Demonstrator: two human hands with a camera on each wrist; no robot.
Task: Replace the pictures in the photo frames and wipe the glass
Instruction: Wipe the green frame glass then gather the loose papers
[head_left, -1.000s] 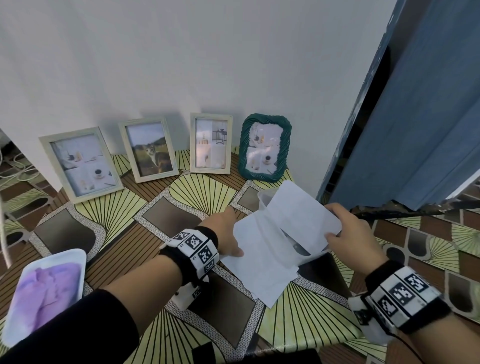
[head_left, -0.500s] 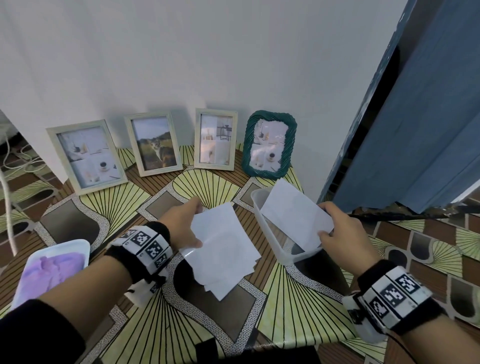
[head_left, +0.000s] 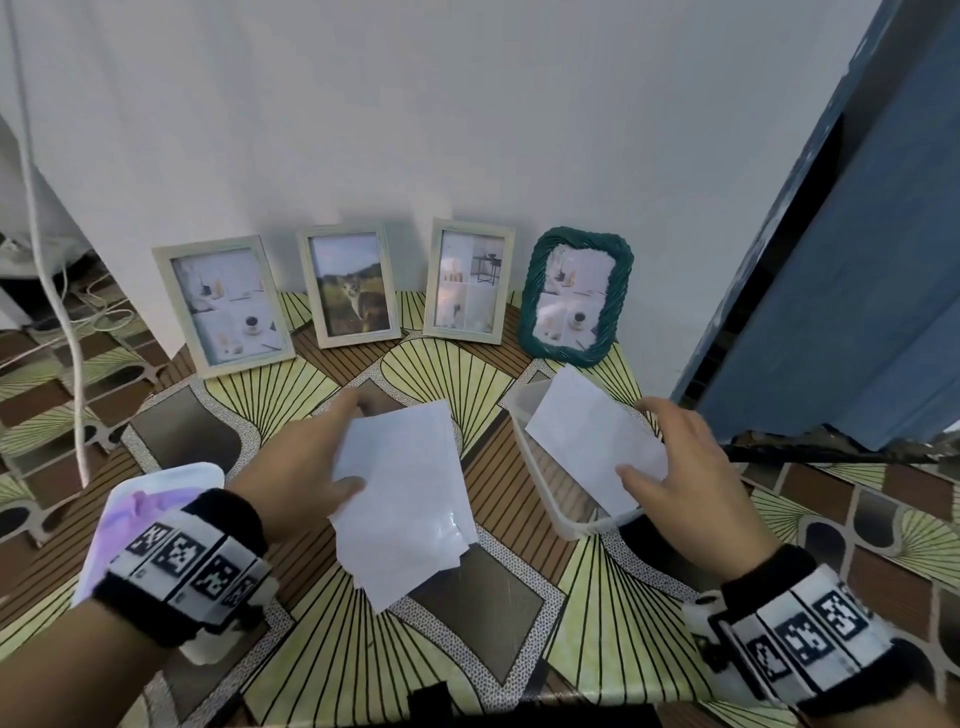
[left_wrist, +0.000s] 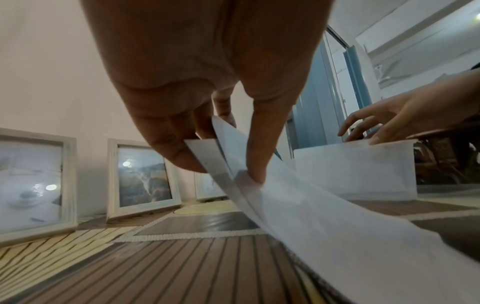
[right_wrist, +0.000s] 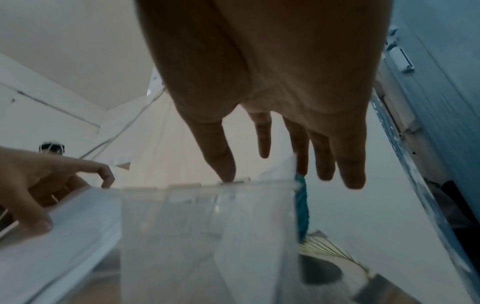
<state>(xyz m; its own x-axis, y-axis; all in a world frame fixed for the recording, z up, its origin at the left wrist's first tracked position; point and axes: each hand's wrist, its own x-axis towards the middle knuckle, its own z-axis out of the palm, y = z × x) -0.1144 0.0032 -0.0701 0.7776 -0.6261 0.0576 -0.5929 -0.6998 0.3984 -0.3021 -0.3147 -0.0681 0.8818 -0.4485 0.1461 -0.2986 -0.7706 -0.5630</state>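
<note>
Three pale photo frames (head_left: 228, 304) (head_left: 350, 286) (head_left: 467, 283) and a green woven frame (head_left: 576, 296) lean on the wall at the back of the table. My left hand (head_left: 353, 452) pinches a stack of white prints (head_left: 410, 499) above the table's middle; the left wrist view shows thumb and fingers (left_wrist: 179, 148) clamped on the stack's edge (left_wrist: 298, 205). A single white print (head_left: 587, 436) leans in the clear plastic container (head_left: 540, 488). Over it hovers my right hand (head_left: 641, 441), fingers (right_wrist: 348, 168) straight and spread, with the thumb at the container's rim (right_wrist: 182, 186).
A white tray with a purple cloth (head_left: 156, 493) lies at the left, partly behind my left wrist. A blue door (head_left: 857, 260) stands close on the right. White cables (head_left: 57, 291) hang at the far left. The patterned tablecloth (head_left: 322, 649) covers the table.
My left hand carried the stack of prints left, away from the container. My right hand lowered the single print into the container and spread its fingers off it.
</note>
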